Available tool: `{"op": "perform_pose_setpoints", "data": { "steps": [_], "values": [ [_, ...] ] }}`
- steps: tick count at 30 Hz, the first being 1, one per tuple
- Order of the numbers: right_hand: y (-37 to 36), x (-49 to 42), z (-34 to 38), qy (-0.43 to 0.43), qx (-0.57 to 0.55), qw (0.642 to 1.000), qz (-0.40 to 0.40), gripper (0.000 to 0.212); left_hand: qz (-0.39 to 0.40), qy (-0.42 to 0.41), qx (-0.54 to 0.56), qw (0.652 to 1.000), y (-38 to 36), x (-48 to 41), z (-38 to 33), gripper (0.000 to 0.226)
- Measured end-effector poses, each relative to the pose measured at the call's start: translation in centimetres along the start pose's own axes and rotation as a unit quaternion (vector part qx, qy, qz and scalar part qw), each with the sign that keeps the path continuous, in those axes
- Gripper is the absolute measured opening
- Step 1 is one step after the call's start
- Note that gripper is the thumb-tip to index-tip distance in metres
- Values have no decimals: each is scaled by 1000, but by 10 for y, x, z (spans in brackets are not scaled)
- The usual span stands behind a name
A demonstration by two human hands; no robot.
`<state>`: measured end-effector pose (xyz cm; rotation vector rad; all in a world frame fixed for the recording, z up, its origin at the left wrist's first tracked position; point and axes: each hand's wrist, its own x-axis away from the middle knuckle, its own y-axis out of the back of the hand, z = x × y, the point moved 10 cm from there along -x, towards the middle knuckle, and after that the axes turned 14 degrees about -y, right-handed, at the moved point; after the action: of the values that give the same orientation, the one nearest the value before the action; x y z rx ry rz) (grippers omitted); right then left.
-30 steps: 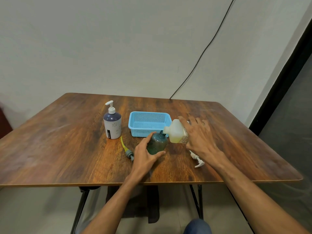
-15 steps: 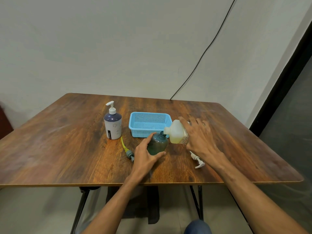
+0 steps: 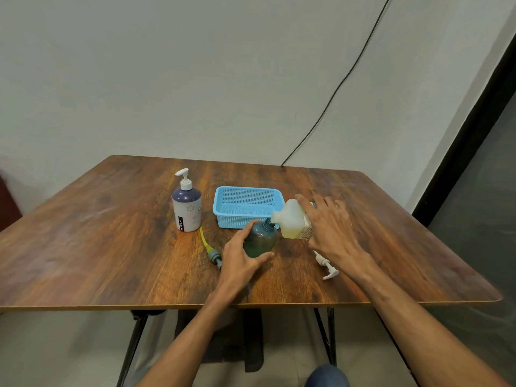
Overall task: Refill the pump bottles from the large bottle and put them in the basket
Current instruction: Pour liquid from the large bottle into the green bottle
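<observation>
My left hand [image 3: 241,261] grips a dark green pump bottle [image 3: 261,238] that stands open, without its pump, on the table in front of the blue basket [image 3: 245,206]. My right hand [image 3: 331,230] holds the large pale bottle [image 3: 293,219] of yellowish liquid tipped on its side, its neck at the green bottle's mouth. A white and dark blue pump bottle [image 3: 186,209] with its pump on stands left of the basket. The basket holds nothing.
A grey pump head with a yellow tube [image 3: 210,251] lies left of my left hand. A white pump head [image 3: 326,266] lies on the wooden table [image 3: 97,247] under my right wrist. A black cable [image 3: 329,99] runs down the wall behind.
</observation>
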<state>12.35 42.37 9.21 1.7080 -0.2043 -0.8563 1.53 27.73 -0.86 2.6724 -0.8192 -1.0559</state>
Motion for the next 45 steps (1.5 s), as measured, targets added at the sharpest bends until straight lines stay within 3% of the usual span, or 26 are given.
{"op": "perform_pose_setpoints", "data": {
  "steps": [45],
  "values": [
    [-1, -3, 0, 5, 10, 1000, -19, 107, -2, -5, -11, 1000, 1, 0, 0, 90]
  ]
}}
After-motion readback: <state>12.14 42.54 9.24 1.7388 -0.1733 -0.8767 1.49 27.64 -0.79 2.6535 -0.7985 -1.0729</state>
